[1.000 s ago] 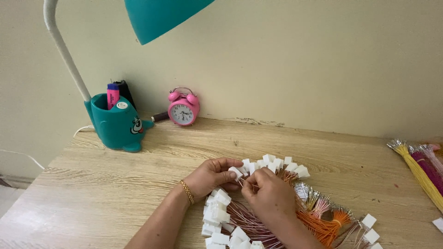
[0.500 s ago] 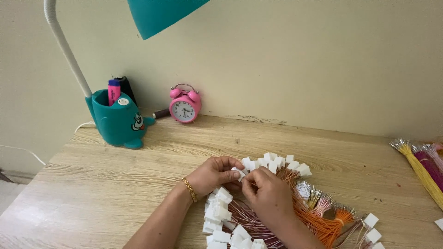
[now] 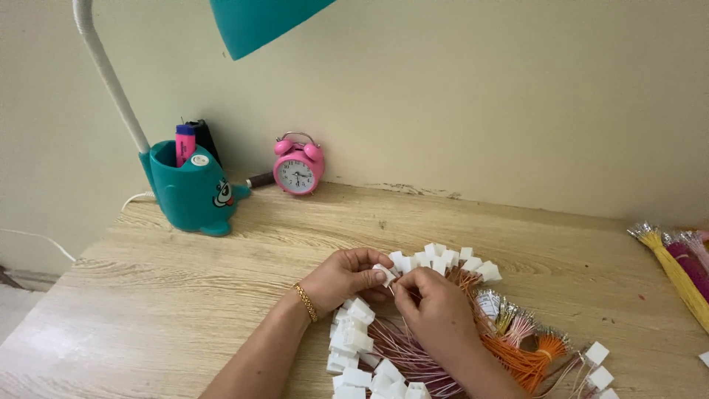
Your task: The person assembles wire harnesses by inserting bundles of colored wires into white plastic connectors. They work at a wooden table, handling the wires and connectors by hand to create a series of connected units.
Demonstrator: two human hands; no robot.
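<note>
Two hands meet over one little white connector [image 3: 384,274], right in the middle of the desk [image 3: 185,295]. The left hand [image 3: 343,277], gold bracelet [image 3: 306,301] on the wrist, has its fingertips pressed together on the plug, pinching it so it sits steady. The right hand [image 3: 436,307] comes in from the other side with its fingers closed tight against the same piece, probably on a thin wire, though the wire itself is too small to make out at that spot.

Under and around the hands is a fanned-out pile of the same connectors [image 3: 354,336], all with pinkish wires [image 3: 402,355] running inward, so the plugs end up on the outer edge where they're easy to grab. An orange wire bundle [image 3: 532,355] lies just beside the right wrist, and more bundles in yellow and magenta [image 3: 676,266] sit well apart at the right edge.

Back by the wall there's a teal lamp [image 3: 193,193] with a pen-holder base and a pink alarm clock [image 3: 298,170], both far from the work.
</note>
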